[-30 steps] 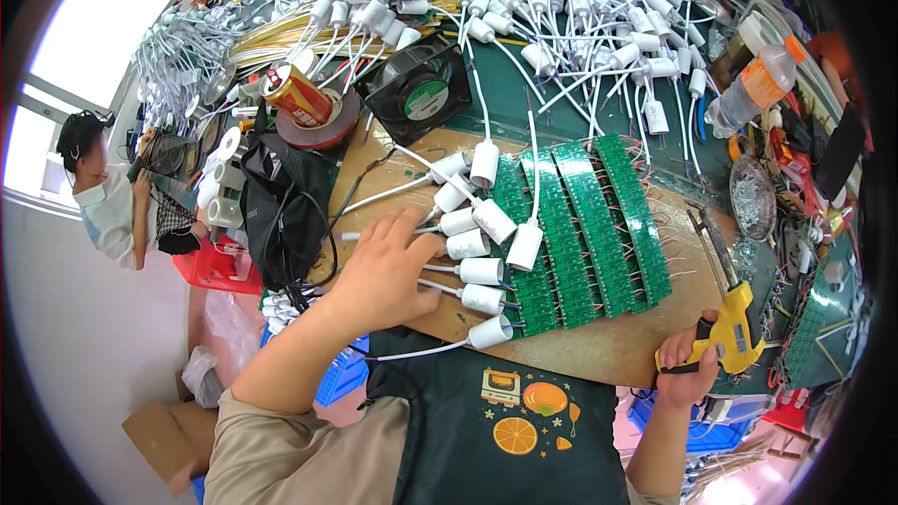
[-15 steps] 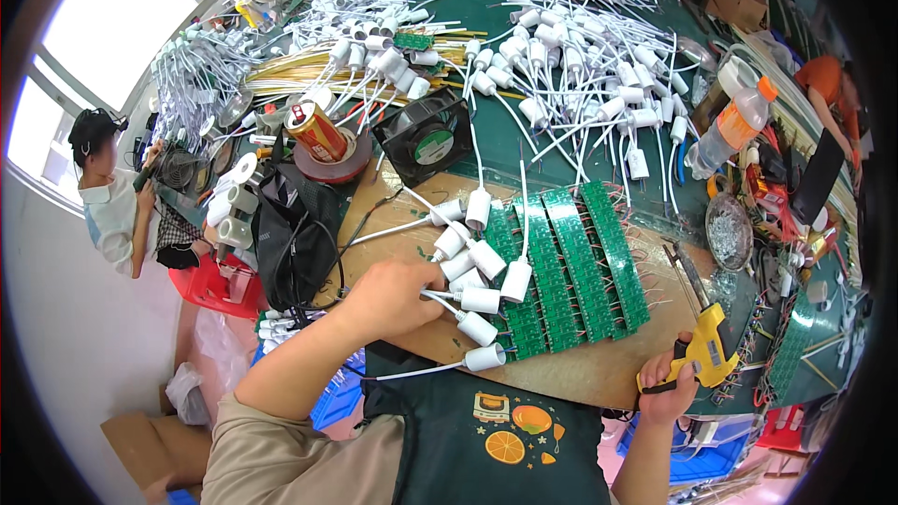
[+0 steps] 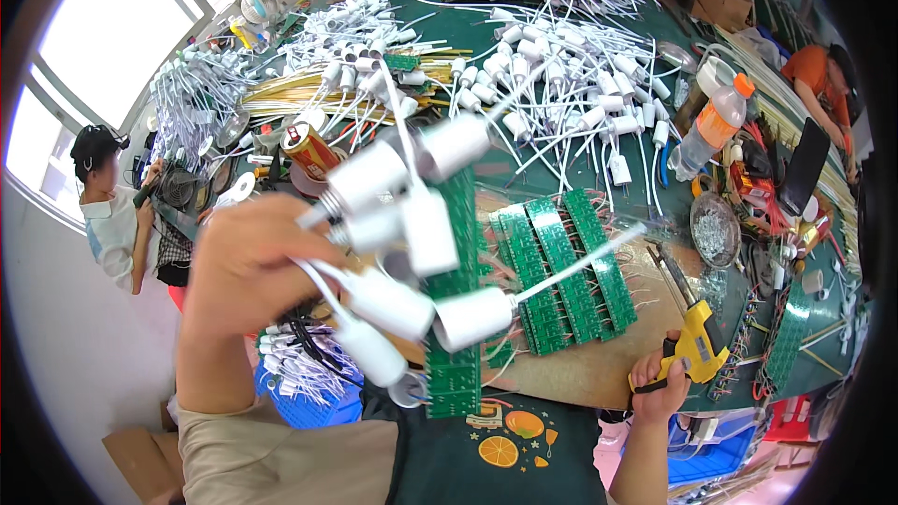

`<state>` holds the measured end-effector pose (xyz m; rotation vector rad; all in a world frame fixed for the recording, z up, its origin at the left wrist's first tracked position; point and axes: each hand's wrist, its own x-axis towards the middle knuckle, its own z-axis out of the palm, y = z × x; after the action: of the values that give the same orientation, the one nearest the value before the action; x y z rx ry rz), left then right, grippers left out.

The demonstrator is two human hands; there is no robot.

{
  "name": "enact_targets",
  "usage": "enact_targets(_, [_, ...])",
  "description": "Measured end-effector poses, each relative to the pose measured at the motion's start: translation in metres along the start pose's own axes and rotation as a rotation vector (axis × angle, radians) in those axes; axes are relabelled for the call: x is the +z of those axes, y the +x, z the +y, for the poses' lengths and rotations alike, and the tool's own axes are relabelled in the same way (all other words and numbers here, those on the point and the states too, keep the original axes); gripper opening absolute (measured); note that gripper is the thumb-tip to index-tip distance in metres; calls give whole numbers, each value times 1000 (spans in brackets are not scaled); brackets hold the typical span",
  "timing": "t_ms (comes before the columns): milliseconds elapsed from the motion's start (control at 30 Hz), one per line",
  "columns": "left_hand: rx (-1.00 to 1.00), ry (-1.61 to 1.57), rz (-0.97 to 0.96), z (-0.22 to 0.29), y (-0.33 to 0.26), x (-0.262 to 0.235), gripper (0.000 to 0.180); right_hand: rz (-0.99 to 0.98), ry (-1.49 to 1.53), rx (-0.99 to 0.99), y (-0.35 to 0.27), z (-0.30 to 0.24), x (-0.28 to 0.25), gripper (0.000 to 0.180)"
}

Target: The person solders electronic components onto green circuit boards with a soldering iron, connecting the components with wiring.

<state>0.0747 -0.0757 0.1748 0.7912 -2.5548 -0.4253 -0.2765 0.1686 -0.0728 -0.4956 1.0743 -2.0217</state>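
Right of a red can (image 3: 313, 153) are an orange-capped bottle (image 3: 711, 127) and, apparently, a black phone (image 3: 804, 166).

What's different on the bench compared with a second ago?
The left hand has closed on the cables of the white sockets and lifted them off the brown board, up and leftward, with the leftmost green strip attached. The other three strips stayed on the board, and the right hand still holds the yellow glue gun.
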Motion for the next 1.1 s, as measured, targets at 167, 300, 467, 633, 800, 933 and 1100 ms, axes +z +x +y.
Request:
enact_targets(167, [-299, -150, 576, -34, 40, -41, 15, 17, -5, -8, -3, 1, -5, 59])
enact_targets(300, [-327, -188, 636, -69, 82, -93, 19, 31, 21, 10, -2, 1, -5, 62])
enact_targets(467, [-367, -251, 610, -142, 139, -97, 26, 39, -17, -10, -3, 5, -7, 56])
enact_targets(633, [-484, 13, 537, -224, 170, -56, 31, 71, 5, 22, -3, 1, -4, 62])
enact_targets(800, [-642, 403, -43, -304, 149, -1, 37, 59, 9, 18, -2, 3, -4, 59])
enact_targets(933, [-550, 501, -204, -334, 129, 32, 28, 67, -10, 22, -2, 3, -6, 58])
enact_targets(1100, [-539, 528, -322, -324, 135, 16, 42, 53, 0, 28, -2, 2, -5, 58])
